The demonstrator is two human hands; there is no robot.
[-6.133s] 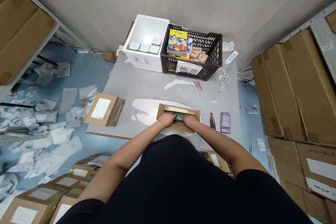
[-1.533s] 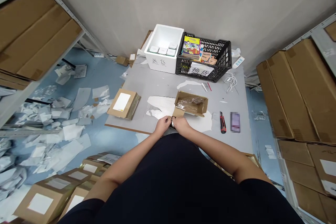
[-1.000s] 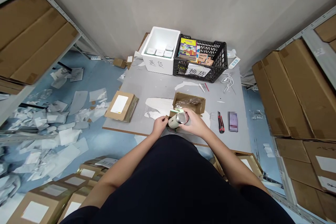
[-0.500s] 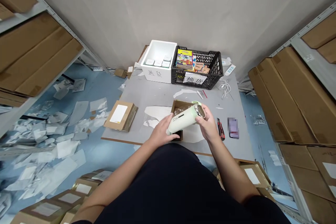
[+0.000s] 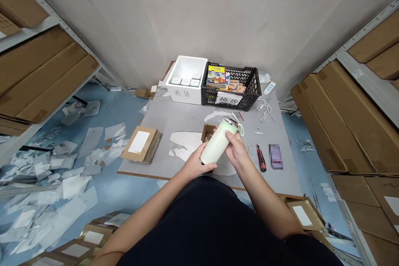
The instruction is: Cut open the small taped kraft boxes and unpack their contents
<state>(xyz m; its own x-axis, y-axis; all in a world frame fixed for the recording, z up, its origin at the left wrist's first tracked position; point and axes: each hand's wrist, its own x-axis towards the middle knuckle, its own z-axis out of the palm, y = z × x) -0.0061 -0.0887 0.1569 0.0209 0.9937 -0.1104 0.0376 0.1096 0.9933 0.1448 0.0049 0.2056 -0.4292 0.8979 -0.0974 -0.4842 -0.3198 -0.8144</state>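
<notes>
A pale green insulated bottle [image 5: 217, 144] with a metal top and a small loop strap stands tilted in my hands, above the grey table. My left hand [image 5: 196, 165] cups its lower end, and my right hand [image 5: 235, 149] wraps its upper part. An open cardboard box [image 5: 208, 132] sits just behind the bottle, which hides most of it. Some clear plastic wrap [image 5: 183, 151] lies flat on the table left of my left hand.
On the grey table [image 5: 149, 129] lie a flat kraft parcel [image 5: 141, 146], a red-and-black utility knife [image 5: 261, 158] and a blurred phone [image 5: 276, 156]. At the back stand a white foam box [image 5: 186, 80] and a black plastic crate [image 5: 230, 88] of books. Cartons and torn paper surround the table.
The bottle has come up out of the box into my hands and turned from lying nearly flat to almost upright. My view has shifted, and the table sits lower in the frame.
</notes>
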